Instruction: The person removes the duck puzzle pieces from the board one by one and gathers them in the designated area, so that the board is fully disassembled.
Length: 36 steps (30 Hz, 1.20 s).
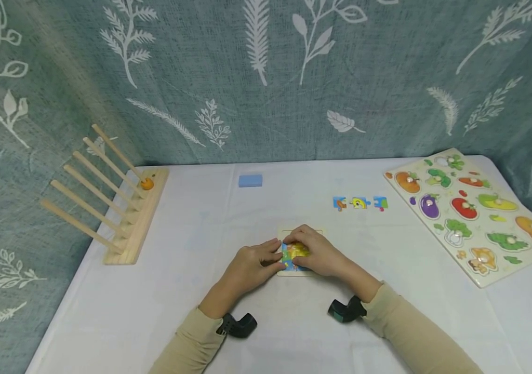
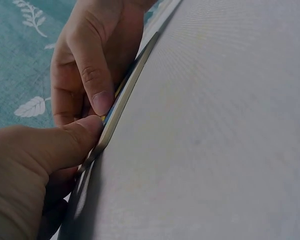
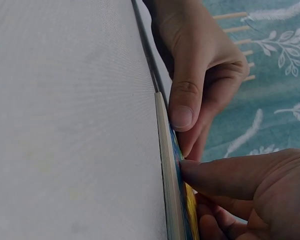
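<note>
A small jigsaw board (image 1: 292, 275) with a pale wooden rim lies on the table in front of me, its bright blue and yellow pieces (image 1: 289, 258) partly covered by my hands. At its left side, my left hand (image 1: 250, 268) touches the rim with its fingertips, the thumb (image 3: 182, 112) resting at the near left part. My right hand (image 1: 320, 253) arches over the picture from the right. Its thumb (image 2: 96, 87) presses on the pieces near the left thumb, and its fingers rest farther back on the picture.
Three loose jigsaw pieces (image 1: 360, 202) lie in a row behind the board, to the right. A blue block (image 1: 250, 181) sits at the back. On the left stands a wooden peg rack (image 1: 146, 218) with an orange bead (image 1: 147, 184); a vegetable puzzle board (image 1: 443, 244) lies at the right.
</note>
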Each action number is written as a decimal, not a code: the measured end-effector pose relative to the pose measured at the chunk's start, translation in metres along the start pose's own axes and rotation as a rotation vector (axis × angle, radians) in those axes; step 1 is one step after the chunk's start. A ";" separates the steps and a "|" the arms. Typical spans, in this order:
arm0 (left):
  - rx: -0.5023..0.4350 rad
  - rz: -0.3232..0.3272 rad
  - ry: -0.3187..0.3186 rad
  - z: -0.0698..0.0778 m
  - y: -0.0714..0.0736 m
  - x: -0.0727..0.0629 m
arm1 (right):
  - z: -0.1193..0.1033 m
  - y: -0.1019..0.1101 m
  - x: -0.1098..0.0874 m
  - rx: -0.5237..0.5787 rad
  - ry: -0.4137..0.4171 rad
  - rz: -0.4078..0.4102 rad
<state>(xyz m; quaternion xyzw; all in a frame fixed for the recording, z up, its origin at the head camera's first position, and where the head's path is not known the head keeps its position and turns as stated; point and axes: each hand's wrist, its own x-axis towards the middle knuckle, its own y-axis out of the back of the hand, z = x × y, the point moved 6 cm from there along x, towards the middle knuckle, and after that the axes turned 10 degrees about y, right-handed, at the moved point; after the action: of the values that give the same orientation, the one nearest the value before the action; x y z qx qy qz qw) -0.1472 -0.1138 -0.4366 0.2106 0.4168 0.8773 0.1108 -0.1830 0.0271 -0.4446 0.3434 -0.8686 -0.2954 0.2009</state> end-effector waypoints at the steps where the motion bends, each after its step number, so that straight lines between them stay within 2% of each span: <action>1: -0.004 0.003 0.003 0.000 0.000 0.000 | 0.000 0.000 0.000 0.007 0.001 0.005; 6: -0.011 0.000 0.021 -0.001 0.000 0.001 | 0.000 0.001 0.001 0.047 -0.008 0.027; 18: -0.014 -0.014 0.028 0.000 0.000 0.001 | 0.008 0.003 -0.003 0.052 -0.017 0.087; 24: -0.007 -0.014 0.030 -0.001 -0.001 0.001 | 0.007 0.003 -0.004 0.018 0.003 0.107; 32: 0.006 -0.025 0.042 -0.001 -0.002 0.001 | 0.004 0.004 -0.004 -0.069 0.072 0.122; 36: 0.014 -0.023 0.030 0.000 -0.001 0.000 | 0.004 0.004 -0.004 -0.088 0.081 0.127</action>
<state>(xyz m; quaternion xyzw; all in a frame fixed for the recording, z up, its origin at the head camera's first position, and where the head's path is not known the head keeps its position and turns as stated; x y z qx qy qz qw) -0.1473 -0.1131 -0.4370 0.1934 0.4270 0.8760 0.1130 -0.1843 0.0338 -0.4454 0.2902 -0.8660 -0.3058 0.2690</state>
